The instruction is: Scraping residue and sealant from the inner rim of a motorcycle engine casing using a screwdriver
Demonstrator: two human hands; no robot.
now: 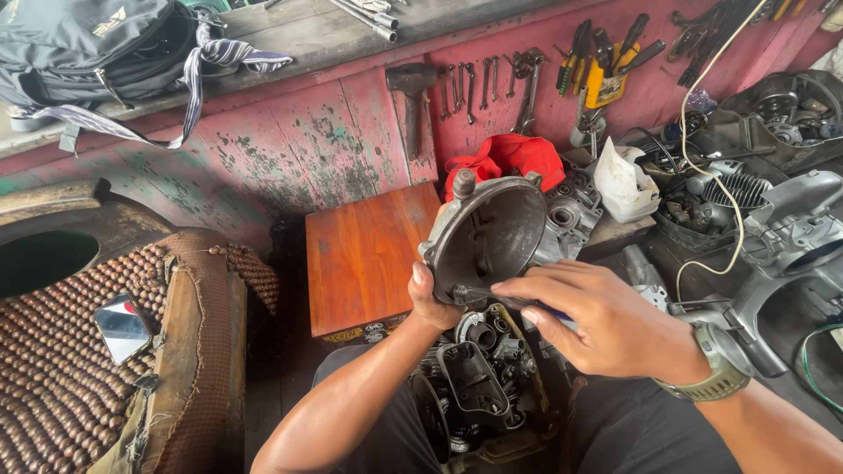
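Holding up a round metal cover (488, 239)
It is pinched by the left hand (432, 303); a blue-handled tool (527, 307) is gripped tight by the right hand (606, 323), with engine parts (479, 377) below.

Two hands at work, left hand (432, 303) and right hand (597, 320). One round metal cover (487, 237), one hammer (411, 101), one backpack (97, 44), one phone (121, 327), one red rag (509, 158).
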